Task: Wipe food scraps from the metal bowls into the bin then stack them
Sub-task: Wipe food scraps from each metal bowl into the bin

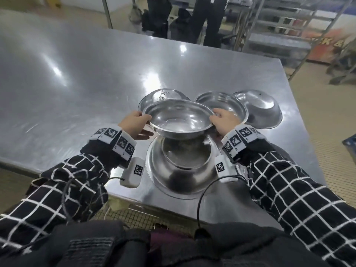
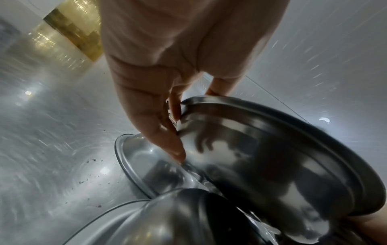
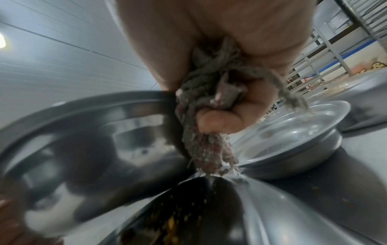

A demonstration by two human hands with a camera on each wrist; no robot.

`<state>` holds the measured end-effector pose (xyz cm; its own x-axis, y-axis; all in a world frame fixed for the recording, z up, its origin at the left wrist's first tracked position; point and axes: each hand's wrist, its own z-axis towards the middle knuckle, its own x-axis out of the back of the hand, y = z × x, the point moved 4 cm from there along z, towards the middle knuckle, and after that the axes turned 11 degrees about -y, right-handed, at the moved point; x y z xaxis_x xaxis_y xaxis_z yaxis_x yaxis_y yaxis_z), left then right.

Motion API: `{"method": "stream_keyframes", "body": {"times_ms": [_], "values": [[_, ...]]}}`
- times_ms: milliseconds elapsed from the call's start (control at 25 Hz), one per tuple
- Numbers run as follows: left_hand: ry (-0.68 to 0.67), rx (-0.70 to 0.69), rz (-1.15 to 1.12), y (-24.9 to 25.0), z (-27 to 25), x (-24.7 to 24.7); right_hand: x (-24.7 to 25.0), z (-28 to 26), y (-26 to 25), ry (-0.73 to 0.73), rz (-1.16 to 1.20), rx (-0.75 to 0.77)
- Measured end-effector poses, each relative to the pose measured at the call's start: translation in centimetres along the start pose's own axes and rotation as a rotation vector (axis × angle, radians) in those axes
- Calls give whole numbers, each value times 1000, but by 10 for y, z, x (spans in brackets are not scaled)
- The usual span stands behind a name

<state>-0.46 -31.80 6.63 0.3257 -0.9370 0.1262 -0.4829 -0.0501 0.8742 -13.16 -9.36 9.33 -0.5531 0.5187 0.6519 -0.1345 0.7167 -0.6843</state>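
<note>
You hold the lifted bowl (image 1: 178, 118) mouth-up by opposite rims, left hand (image 1: 134, 125) and right hand (image 1: 224, 123) equally near, the right also clutching a soiled rag (image 3: 206, 116); it hangs directly above the upturned bowl (image 1: 183, 166) on the table (image 1: 77, 78). Whichever way it goes, the bin is not in view.

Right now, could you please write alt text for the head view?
Both hands, left hand and right hand, hold a metal bowl by its rim above an upturned bowl on a steel table. Three more bowls sit behind.
</note>
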Motion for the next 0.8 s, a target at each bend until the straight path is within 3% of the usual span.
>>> {"method": "stream_keyframes", "body": {"times_ms": [440,560,800], "values": [[89,1,-53,-13,58,19,-13,112,-7,-156,-43,43],[129,16,-122,-19,65,28,-25,130,-15,-205,-11,23],[153,71,-22,-36,82,66,-51,154,-41,-332,-102,-10]]}}
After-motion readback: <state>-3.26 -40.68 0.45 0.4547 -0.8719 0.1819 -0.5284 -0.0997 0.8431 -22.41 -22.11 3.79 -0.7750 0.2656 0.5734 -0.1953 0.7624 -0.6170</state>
